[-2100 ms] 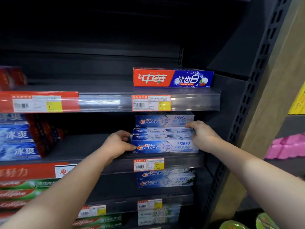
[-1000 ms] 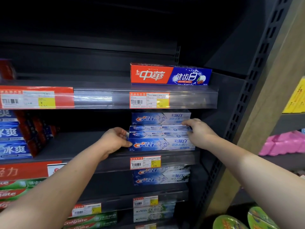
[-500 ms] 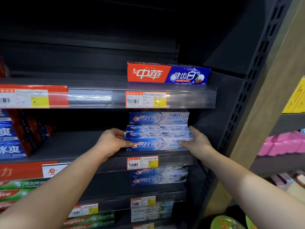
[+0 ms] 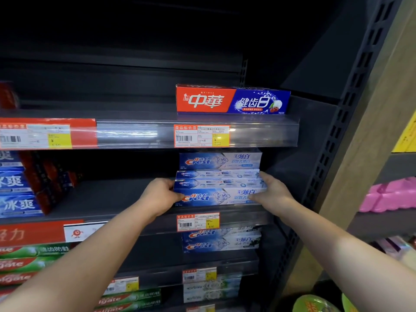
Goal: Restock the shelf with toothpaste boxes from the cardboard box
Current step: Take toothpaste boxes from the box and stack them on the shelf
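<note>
A stack of blue-and-white Crest toothpaste boxes lies on the middle shelf, at its right end. One more Crest box stands behind and above them. My left hand grips the stack's left end with curled fingers, thumb on the front box. My right hand presses the stack's right end with straight fingers, its thumb lying on the front face. The cardboard box is out of view.
A red-and-blue toothpaste box sits alone on the shelf above. More Crest boxes fill the shelf below. Blue boxes and Colgate boxes stand at the left. The perforated shelf upright and pink packs are at the right.
My right hand slid from the top right of the stack down to its right end and its fingers straightened. My left hand stayed on the left end.
</note>
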`<state>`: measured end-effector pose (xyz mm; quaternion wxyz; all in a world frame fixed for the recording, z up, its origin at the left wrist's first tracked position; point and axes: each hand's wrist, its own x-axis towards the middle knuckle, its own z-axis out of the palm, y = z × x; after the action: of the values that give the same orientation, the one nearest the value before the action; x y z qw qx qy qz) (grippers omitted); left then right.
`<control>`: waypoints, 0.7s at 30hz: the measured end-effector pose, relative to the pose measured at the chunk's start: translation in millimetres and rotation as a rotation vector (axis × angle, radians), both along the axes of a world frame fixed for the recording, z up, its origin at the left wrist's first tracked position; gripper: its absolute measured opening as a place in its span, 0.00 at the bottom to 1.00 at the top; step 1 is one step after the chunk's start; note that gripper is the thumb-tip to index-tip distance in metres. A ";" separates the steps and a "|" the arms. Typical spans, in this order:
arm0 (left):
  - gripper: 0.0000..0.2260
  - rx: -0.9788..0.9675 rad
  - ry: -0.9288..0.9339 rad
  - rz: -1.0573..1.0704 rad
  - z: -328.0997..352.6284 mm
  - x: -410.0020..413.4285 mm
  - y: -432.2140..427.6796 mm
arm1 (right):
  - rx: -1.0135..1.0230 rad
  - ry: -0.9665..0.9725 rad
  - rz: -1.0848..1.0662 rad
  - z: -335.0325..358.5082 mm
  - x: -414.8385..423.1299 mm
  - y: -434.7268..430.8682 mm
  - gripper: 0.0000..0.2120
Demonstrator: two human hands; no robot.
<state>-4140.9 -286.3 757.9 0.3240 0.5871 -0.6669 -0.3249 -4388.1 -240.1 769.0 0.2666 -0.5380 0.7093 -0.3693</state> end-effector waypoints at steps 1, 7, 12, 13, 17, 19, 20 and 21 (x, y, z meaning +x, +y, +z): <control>0.11 -0.002 0.002 0.002 0.2 0.4 -0.4 | 0.005 0.009 0.003 0.1 0.1 0.3 0.36; 0.10 0.045 0.066 0.014 -1.2 9.3 -5.1 | 0.011 0.043 0.006 2.2 -2.4 2.8 0.34; 0.09 0.042 0.074 0.046 -3.1 8.5 -5.9 | 0.055 0.056 0.069 5.5 -3.4 1.5 0.37; 0.10 0.046 0.077 0.036 -3.8 8.0 -5.1 | 0.066 0.062 0.076 4.7 -3.5 1.1 0.37; 0.13 0.020 -0.015 0.018 -3.8 6.2 1.2 | 0.061 0.162 0.098 0.6 -3.1 -0.1 0.36; 0.16 0.003 -0.056 0.035 -2.2 6.0 5.4 | 0.041 0.200 0.098 0.8 -4.9 0.7 0.36; 0.17 -0.010 -0.062 0.041 -0.6 6.2 8.6 | 0.032 0.215 0.102 1.8 -5.9 2.3 0.36; 0.19 -0.029 -0.055 0.056 0.6 6.8 11.9 | 0.020 0.237 0.112 2.9 -6.6 5.0 0.36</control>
<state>-4134.1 -274.3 758.5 0.3232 0.6093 -0.6636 -0.2898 -4394.8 -235.1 772.0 0.2064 -0.6139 0.7084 -0.2805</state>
